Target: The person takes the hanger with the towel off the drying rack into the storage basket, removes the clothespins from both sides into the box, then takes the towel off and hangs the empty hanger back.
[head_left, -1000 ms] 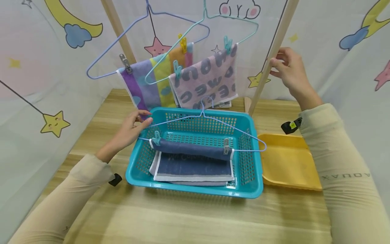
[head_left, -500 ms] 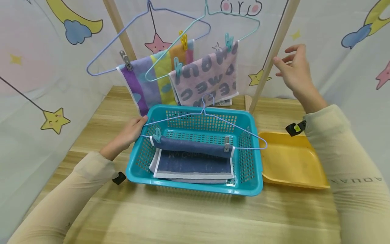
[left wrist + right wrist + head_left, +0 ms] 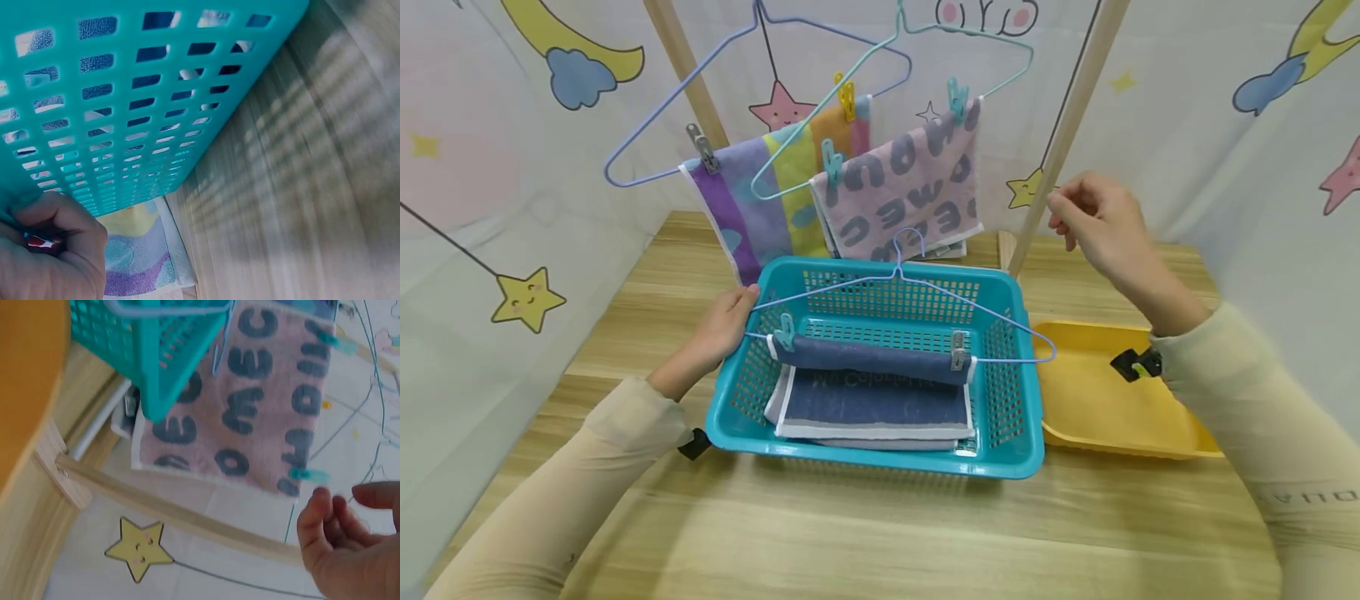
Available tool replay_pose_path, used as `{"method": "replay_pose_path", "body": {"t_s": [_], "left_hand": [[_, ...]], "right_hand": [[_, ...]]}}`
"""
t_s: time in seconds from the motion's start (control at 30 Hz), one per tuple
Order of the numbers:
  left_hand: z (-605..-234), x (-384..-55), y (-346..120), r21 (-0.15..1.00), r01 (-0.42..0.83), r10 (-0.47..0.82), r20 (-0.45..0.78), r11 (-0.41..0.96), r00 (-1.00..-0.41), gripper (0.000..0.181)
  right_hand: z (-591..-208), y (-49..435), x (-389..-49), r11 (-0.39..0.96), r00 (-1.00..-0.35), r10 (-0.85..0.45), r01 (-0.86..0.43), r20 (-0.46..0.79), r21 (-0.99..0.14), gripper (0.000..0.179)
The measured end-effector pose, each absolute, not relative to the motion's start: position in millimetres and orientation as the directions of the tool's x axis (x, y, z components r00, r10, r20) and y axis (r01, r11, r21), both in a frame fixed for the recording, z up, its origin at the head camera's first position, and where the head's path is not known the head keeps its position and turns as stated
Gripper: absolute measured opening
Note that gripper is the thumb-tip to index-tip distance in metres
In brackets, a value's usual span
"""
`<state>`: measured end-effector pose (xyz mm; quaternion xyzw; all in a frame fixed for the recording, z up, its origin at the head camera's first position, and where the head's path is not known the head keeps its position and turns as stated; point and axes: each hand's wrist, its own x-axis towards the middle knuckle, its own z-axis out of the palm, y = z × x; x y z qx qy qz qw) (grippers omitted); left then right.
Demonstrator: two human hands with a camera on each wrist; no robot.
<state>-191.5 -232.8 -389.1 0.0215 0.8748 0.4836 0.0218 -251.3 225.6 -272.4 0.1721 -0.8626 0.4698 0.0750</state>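
Observation:
My left hand grips the left rim of a turquoise plastic basket, near its back corner. Its curled fingers also show against the perforated wall in the left wrist view. A lilac wire hanger lies across the basket's top. Clipped to that hanger by a teal clip and a grey clip, a navy towel hangs folded inside the basket. My right hand is in the air by a wooden pole, fingers loosely curled and holding nothing.
Behind the basket, a striped towel and a pink lettered towel hang clipped on two hangers. A yellow tray sits right of the basket, under my right forearm. Patterned white curtains surround the wooden table.
My left hand has closed onto the basket's rim from beside the hanger. My right hand has come away from the wooden pole, then lowered. The hanging towels stay put.

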Motion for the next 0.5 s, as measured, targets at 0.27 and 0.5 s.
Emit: {"method": "replay_pose_path", "body": {"t_s": [0.27, 0.5], "left_hand": [[-392, -192, -232, 0.823, 0.045, 0.049, 0.021, 0.566, -0.999, 0.046], [-390, -193, -231, 0.789, 0.050, 0.027, 0.042, 0.612, -0.999, 0.045]], "right_hand": [[-290, 197, -214, 0.525, -0.749, -0.656, -0.539, 0.090, -0.659, 0.030], [-309, 170, -189, 0.554, -0.673, -0.737, -0.655, 0.064, -0.513, 0.048]]}}
